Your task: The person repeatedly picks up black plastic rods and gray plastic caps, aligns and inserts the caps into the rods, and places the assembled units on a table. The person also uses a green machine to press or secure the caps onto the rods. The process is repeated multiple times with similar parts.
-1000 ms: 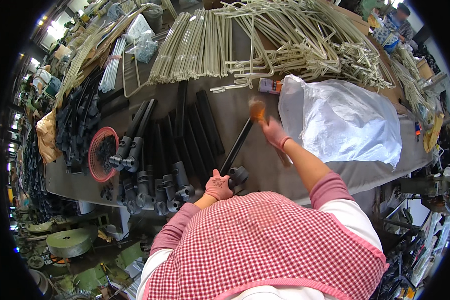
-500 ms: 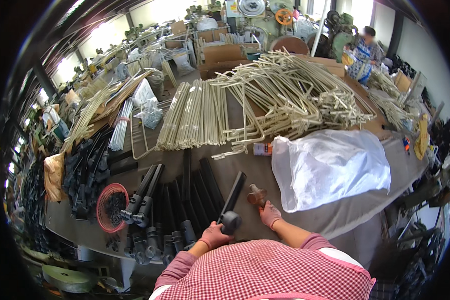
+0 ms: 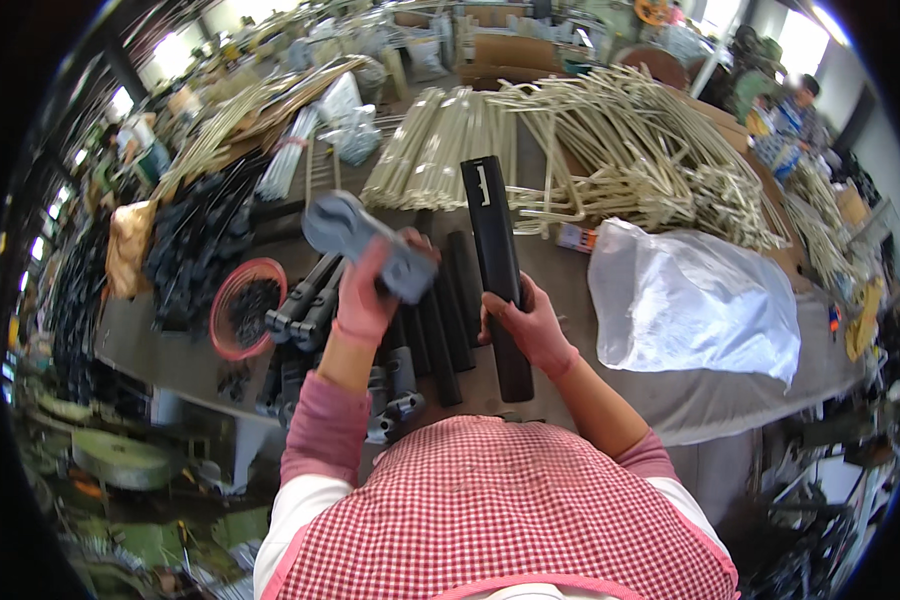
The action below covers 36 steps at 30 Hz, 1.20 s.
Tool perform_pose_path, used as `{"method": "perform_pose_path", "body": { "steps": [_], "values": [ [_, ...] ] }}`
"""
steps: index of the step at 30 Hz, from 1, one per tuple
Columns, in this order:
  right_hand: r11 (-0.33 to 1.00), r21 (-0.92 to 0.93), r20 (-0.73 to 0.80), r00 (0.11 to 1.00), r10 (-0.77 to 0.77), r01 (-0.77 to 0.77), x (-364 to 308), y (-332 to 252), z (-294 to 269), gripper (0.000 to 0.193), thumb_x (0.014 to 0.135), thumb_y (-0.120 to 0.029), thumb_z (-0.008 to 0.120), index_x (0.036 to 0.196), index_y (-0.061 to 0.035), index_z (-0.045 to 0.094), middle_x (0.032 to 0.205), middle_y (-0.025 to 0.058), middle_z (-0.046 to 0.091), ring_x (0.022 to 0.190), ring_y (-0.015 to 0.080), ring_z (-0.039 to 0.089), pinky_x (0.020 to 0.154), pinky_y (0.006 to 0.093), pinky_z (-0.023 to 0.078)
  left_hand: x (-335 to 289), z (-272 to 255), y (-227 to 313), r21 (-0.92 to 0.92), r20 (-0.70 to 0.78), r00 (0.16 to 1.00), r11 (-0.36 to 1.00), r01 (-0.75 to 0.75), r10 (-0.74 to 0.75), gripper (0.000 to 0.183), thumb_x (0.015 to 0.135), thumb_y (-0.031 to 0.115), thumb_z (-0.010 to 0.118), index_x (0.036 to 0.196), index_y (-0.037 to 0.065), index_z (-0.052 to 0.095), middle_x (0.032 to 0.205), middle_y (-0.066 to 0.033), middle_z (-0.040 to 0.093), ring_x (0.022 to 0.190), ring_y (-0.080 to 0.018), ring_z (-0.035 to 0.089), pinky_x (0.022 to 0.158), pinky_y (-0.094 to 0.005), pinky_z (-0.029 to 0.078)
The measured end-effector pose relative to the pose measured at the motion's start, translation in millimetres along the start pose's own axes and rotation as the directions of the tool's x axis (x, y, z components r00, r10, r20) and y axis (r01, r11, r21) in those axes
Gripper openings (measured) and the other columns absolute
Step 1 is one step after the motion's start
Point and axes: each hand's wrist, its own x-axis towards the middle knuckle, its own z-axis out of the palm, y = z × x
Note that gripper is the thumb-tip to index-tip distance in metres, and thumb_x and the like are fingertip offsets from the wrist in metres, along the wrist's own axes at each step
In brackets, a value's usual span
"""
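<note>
The right hand [image 3: 535, 325] grips the bar [image 3: 495, 250], with thumb and fingers wrapped around its lower half. The bar is black, stands nearly lengthwise in front of the body, and shows a pale-edged slot near its far end; all positions below refer to it. The left hand [image 3: 370, 285] is closed around a grey fitting [image 3: 370, 235], located left of the bar and apart from it. The fitting is blurred by motion; its rounded end points away from the bar. Further bars [image 3: 440, 345] lie on the table [image 3: 610, 410], just left of the bar and partly hidden by the left hand. Farther left are jointed parts [image 3: 315, 310], then a pink basket [image 3: 226, 302] containing small black pieces [image 3: 258, 303]. Nearest the body, the apron [image 3: 500, 500] is just below the bar's near end. To the right of the bar, a white sack [image 3: 690, 305] lies on the table, with a small box [image 3: 576, 237] at its edge. Beyond the bar's far end, straight rods [image 3: 435, 150] lie to the left and bent rods [image 3: 630, 170] to the right. Well beyond, at far right, is another person [image 3: 795, 120].
</note>
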Motion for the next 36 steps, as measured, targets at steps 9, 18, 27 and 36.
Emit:
{"method": "perform_pose_path", "body": {
  "steps": [9,18,27,36],
  "values": [
    [0.949,-0.276,0.206,0.955,0.212,-0.151,-31,0,54,0.033,0.094,-0.012,0.073,0.117,-0.0016,0.053,0.084,0.0017,0.061,0.069,0.0097,0.062,0.063,0.0268,0.054,33,-10,53,-0.383,-0.157,0.976,0.901,-0.203,0.153,0.030,0.097,0.025,0.067,0.109,-0.001,0.059,0.111,-0.0127,0.064,0.109,-0.0296,0.064,0.112,-0.0614,0.042],
    [0.876,-0.361,0.258,0.869,0.422,-0.319,-40,1,49,0.042,0.090,-0.014,0.077,0.122,0.0006,0.054,0.088,0.0026,0.064,0.070,0.0090,0.064,0.064,0.0256,0.055,14,-24,83,-0.015,-0.047,0.990,0.991,0.135,-0.135,0.024,0.091,0.013,0.072,0.111,0.001,0.064,0.103,-0.0140,0.067,0.102,-0.0308,0.068,0.099,-0.0581,0.055],
    [0.915,-0.390,0.395,0.878,0.271,-0.106,-26,5,51,0.038,0.086,-0.009,0.079,0.116,-0.0004,0.057,0.085,0.0029,0.066,0.069,0.0116,0.066,0.063,0.0281,0.055,-8,-32,97,-0.047,-0.059,0.992,0.993,0.106,-0.108,0.025,0.093,0.016,0.070,0.111,-0.001,0.063,0.102,-0.0136,0.067,0.103,-0.0302,0.067,0.101,-0.0566,0.055],
    [0.827,-0.459,0.356,0.786,0.505,-0.324,-29,18,-4,0.047,0.083,-0.032,0.083,0.112,0.0024,0.070,0.096,0.0030,0.069,0.088,0.0093,0.061,0.081,0.0248,0.049,-41,-49,11,-0.418,-0.048,0.993,0.905,0.074,-0.103,0.027,0.091,0.020,0.070,0.108,-0.001,0.064,0.111,-0.0142,0.063,0.110,-0.0314,0.063,0.114,-0.0542,0.042]
  ]
}}
